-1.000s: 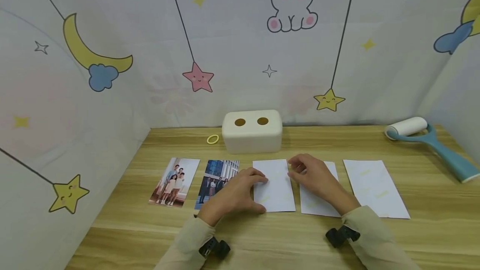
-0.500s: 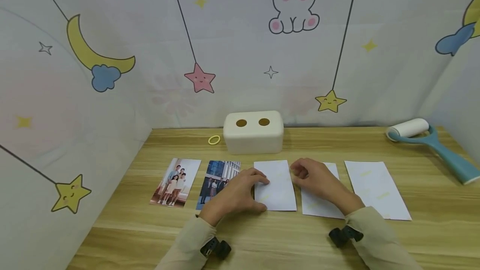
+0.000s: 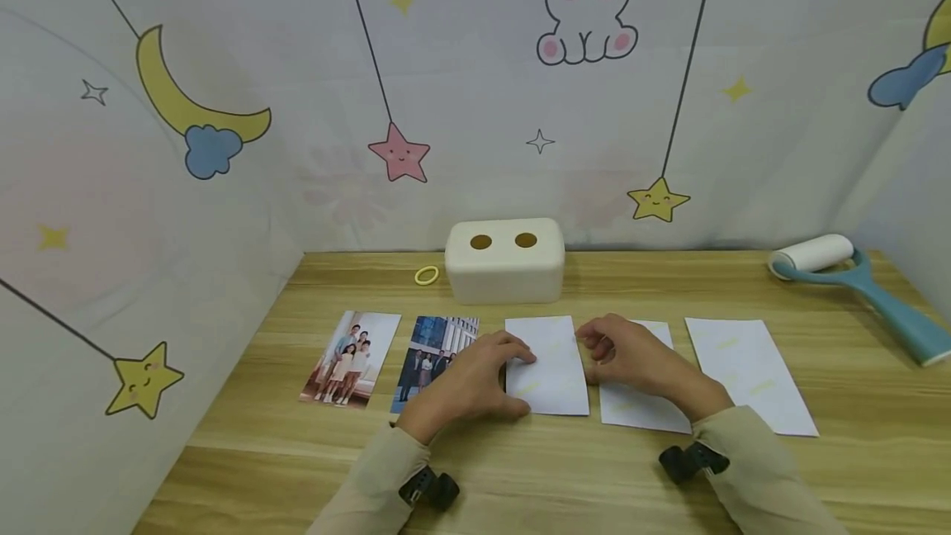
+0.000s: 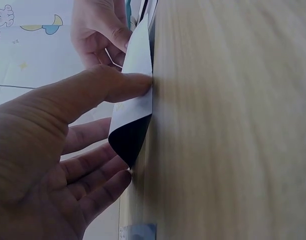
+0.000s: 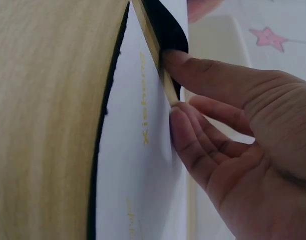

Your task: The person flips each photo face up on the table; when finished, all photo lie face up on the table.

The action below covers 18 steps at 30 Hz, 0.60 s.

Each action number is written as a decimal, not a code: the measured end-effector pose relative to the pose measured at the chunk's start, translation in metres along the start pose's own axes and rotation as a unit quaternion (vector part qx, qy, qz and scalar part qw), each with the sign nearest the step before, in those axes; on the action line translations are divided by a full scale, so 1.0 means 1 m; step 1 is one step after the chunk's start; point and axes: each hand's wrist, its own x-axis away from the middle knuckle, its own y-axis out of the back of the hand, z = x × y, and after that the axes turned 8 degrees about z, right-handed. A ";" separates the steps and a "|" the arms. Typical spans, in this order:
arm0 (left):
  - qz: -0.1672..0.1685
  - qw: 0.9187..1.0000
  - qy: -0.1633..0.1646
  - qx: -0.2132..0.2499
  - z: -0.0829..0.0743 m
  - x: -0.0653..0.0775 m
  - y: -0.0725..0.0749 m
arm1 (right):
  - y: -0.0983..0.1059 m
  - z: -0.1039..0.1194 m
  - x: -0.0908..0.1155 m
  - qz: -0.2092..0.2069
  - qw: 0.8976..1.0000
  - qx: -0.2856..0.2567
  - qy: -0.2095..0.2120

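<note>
In the middle of a row lies a white-backed photo print (image 3: 548, 386), blank side up. My left hand (image 3: 479, 382) reaches over its left side; the thumb rests on the white back, and the other fingers extend loosely past a corner that curls up in the left wrist view, showing a dark underside. At the right edge is my right hand (image 3: 631, 357), fingers bent. In the right wrist view, its thumb (image 5: 180, 60) touches the raised dark underside (image 5: 170, 27); whether the fingers pinch the edge cannot be told. A second white-backed print (image 3: 631, 409) lies partly beneath this hand.
On the left lie a family photo (image 3: 349, 362) and a group photo (image 3: 423, 366), the latter partly covered by my left hand. Another white-backed print (image 3: 754, 378) lies at right. Behind stand a white box (image 3: 505, 279) with two holes, a yellow ring (image 3: 427, 275) and a lint roller (image 3: 869, 275).
My right hand has shifted slightly right and its fingers have moved along the middle print's right edge. My left hand stays on the print. The whole view has drifted a little.
</note>
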 end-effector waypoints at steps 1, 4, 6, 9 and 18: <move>-0.001 1.000 -0.001 -0.002 0.000 0.000 0.000 | 0.000 0.000 0.000 0.001 1.000 -0.001 -0.003; -0.002 1.000 -0.001 -0.003 0.001 0.000 0.000 | 0.000 -0.001 -0.002 0.001 1.000 -0.003 -0.011; -0.001 1.000 0.000 -0.002 0.001 0.000 0.000 | 0.000 -0.002 -0.002 0.002 1.000 -0.006 -0.014; 0.002 1.000 0.004 0.002 0.001 0.000 0.000 | 0.000 -0.003 -0.002 0.003 1.000 -0.011 -0.018; 0.005 1.000 -0.009 0.009 0.001 0.001 0.000 | 0.000 -0.005 -0.002 0.001 0.999 -0.025 -0.032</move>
